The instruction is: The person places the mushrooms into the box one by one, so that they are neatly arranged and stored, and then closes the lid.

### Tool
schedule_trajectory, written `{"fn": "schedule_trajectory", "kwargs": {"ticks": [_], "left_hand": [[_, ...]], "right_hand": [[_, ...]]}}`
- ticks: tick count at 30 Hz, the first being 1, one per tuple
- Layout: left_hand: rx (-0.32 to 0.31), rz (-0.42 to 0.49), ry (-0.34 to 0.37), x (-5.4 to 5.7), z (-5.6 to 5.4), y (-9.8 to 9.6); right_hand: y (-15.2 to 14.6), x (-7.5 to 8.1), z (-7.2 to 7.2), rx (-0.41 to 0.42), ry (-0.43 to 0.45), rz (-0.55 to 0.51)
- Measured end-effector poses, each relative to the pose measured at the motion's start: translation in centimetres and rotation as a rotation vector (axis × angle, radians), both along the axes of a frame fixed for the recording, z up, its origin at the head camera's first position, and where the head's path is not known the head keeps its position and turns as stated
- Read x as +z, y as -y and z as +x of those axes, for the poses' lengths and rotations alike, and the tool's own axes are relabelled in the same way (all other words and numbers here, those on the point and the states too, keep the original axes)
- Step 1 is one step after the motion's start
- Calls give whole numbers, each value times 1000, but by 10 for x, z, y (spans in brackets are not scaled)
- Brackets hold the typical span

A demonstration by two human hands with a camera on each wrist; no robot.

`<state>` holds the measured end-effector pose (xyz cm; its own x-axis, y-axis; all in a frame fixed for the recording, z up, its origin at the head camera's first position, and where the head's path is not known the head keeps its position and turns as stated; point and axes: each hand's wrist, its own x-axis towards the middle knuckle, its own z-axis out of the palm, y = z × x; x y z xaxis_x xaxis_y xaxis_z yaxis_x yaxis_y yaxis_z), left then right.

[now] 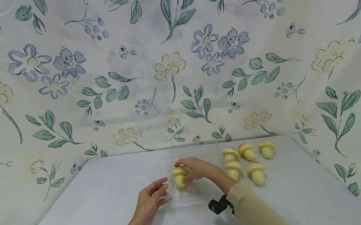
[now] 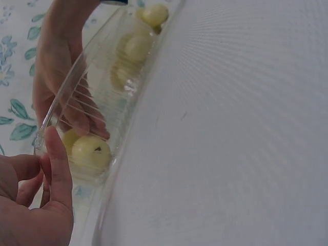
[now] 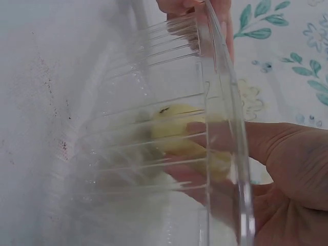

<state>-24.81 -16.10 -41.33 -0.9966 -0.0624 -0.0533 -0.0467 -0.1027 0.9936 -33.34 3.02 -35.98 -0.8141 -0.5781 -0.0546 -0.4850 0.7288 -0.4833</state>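
A clear plastic container (image 1: 192,200) lies on the table, its ribbed side wall showing in both wrist views. Inside its left part, my right hand (image 1: 196,168) grips a yellow mushroom (image 1: 179,181) between thumb and fingers. Through the clear plastic, the right wrist view shows the same mushroom (image 3: 177,125) and the fingers around it. My left hand (image 1: 152,197) is at the container's left side with fingers loosely extended. In the left wrist view the left hand (image 2: 54,189) touches the rim; how its other fingers meet the plastic is partly hidden.
Several more yellow mushrooms (image 1: 256,173) stand on the white table (image 1: 116,188) just right of the container, beyond the right forearm. A floral cloth (image 1: 179,91) hangs behind the table. A black wrist camera (image 1: 219,205) sits on the right wrist.
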Motion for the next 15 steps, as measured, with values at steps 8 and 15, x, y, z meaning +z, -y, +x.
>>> {"fn": "schedule_trajectory", "kwargs": {"ticks": [8, 15], "left_hand": [[4, -4, 6, -1, 0, 0], [4, -2, 8, -1, -1, -1]], "right_hand": [[-4, 2, 0, -15, 47, -13], [-8, 5, 1, 8, 39, -6]]}}
